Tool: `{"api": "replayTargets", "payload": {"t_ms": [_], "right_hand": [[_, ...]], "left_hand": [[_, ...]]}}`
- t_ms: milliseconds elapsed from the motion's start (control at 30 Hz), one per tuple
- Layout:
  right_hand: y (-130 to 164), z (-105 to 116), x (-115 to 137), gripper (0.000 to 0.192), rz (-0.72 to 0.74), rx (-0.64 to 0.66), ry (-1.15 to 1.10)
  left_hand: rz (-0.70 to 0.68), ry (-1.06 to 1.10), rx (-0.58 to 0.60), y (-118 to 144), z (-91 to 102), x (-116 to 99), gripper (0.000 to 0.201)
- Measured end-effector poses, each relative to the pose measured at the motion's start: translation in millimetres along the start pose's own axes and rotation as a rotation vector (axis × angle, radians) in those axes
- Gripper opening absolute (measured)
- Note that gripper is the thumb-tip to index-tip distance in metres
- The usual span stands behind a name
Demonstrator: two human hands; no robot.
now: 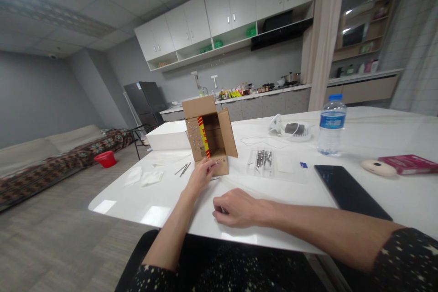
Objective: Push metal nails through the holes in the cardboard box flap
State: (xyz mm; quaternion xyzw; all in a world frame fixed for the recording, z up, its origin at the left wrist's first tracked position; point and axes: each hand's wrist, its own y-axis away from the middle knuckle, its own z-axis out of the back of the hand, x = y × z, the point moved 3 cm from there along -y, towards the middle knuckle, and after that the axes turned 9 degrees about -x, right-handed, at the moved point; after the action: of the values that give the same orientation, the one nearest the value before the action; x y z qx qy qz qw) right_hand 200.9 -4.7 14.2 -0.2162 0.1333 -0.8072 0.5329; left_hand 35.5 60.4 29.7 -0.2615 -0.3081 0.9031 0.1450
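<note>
A cardboard box (224,134) stands on the white table with its opening toward me and its flaps spread. Small shiny dots stud its left flap (194,141), beside a yellow and red tape strip. At the lower flap (222,165), which carries a few dark spots, my left hand (202,172) has its fingers pinched together. What they hold, if anything, is too small to make out. My right hand (234,208) rests curled on the table nearer to me, the inside of its fingers hidden. Two thin dark tools (185,170) lie left of the box.
Right of the box is a clear case (262,163) with metal pieces. Farther right are a water bottle (331,127), a black phone (349,191), a dark red box (409,164) and a white device (294,130). Tissues (150,178) and a white box (169,136) are left.
</note>
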Motion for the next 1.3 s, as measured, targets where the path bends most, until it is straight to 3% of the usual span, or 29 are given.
{"api": "replayTargets", "payload": {"t_ms": [1300], "right_hand": [[0.9, -4.0, -2.8, 0.024, 0.007, -0.02, 0.001]], "left_hand": [[0.069, -0.057, -0.048, -1.2, 0.5, 4.5, 0.029]]}}
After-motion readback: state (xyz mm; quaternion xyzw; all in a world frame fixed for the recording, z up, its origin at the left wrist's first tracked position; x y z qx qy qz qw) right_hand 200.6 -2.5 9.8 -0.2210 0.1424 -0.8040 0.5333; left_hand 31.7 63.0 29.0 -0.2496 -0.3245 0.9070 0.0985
